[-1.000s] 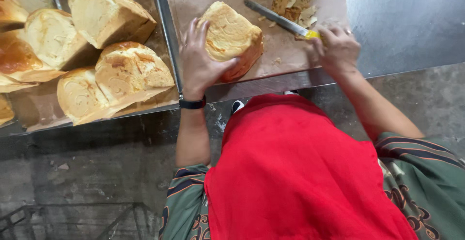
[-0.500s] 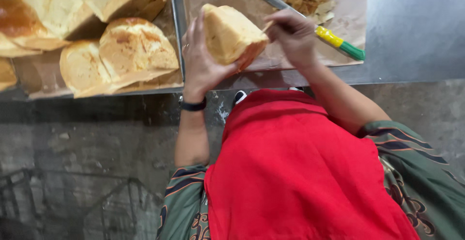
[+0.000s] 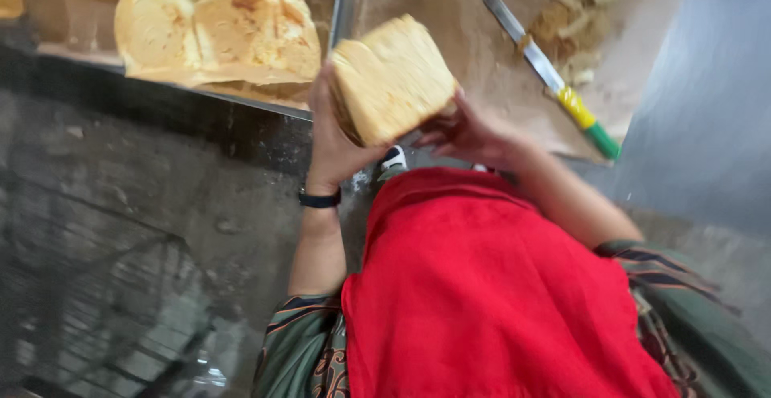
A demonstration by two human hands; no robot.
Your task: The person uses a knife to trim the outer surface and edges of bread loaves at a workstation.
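I hold a squarish loaf of bread [image 3: 393,77] up off the counter, tilted, with its pale underside toward me. My left hand [image 3: 337,137] grips its left side and bottom; a dark band sits on that wrist. My right hand [image 3: 466,133] supports the loaf from below on the right. A long knife [image 3: 550,69] with a yellow and green handle lies on the brown paper [image 3: 450,20], free of both hands, just right of the loaf.
A metal tray [image 3: 337,12] on the left holds several more golden loaves [image 3: 241,24]. Bread crust scraps [image 3: 574,12] lie on the paper beyond the knife. Bare steel counter [image 3: 707,93] lies to the right. A red cloth [image 3: 498,285] covers my front.
My right hand let go of the knife, which now lies on the paper, and moved under the loaf. Both hands have lifted and tilted the loaf off the paper.
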